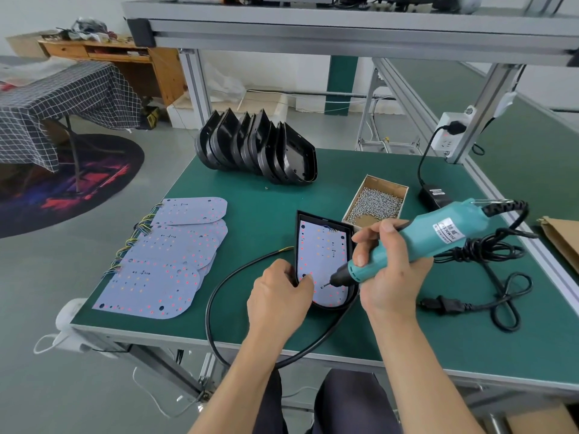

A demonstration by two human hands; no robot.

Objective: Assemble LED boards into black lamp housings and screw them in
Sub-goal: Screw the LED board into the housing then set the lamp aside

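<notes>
A black lamp housing (322, 219) lies flat on the green mat, with a white LED board (322, 249) seated inside it. My left hand (279, 296) grips the housing's lower left rim, thumb on the board. My right hand (388, 264) holds a teal electric screwdriver (438, 236), its bit tip down on the board's lower part near a screw. A black cable (219, 286) runs from the housing's left side and loops off the table's front edge.
Several loose LED boards (163, 261) lie fanned out at the left. A row of empty black housings (260, 148) stands at the back. A cardboard box of screws (376, 202) sits right of the housing. The screwdriver's power adapter (435, 195) and coiled cord (488, 277) lie at the right.
</notes>
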